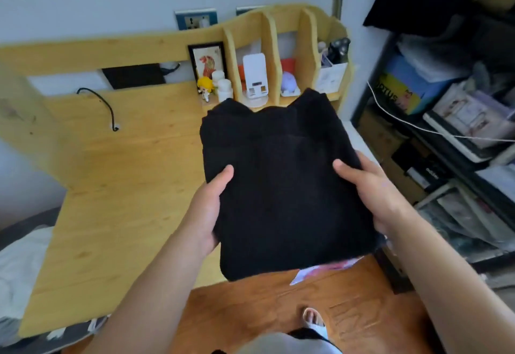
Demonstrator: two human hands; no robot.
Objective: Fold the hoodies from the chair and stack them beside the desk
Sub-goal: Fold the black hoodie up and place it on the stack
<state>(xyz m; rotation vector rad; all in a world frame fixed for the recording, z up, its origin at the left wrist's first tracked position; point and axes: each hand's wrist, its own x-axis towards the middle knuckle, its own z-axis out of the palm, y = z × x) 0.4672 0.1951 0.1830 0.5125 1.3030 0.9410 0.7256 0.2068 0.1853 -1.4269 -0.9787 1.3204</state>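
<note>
Your left hand pinched the folded black hoodie at its left edge, thumb on top, other fingers hidden beneath. Your right hand gripped the right edge likewise, thumb pressed flat on the cloth. The hoodie was held in the air over the right end of the wooden desk, a cluttered shelf to its right.
</note>
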